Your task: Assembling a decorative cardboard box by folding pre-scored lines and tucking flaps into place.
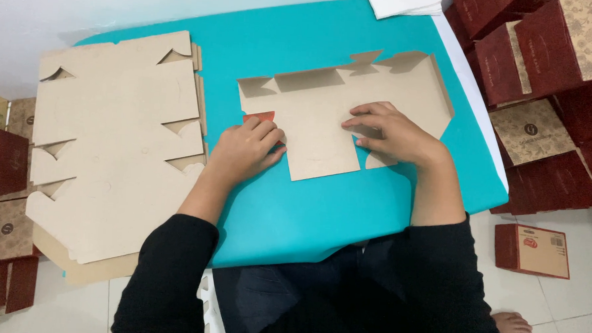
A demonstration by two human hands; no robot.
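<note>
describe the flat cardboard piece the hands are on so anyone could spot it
On the turquoise table, look right of centre, under the left hand and right hand. The box blank is one single unfolded brown sheet with cut flaps and a red underside peeking out, unlike the thick stack of blanks at the table's left edge.

I have both black-sleeved arms reaching forward, my left hand (pixel 247 151) curled into a loose fist with knuckles up and fingertips pressing down, while my right hand (pixel 390 132) lies flat, palm down, fingers spread and pointing left, wrist slightly bent.
</note>
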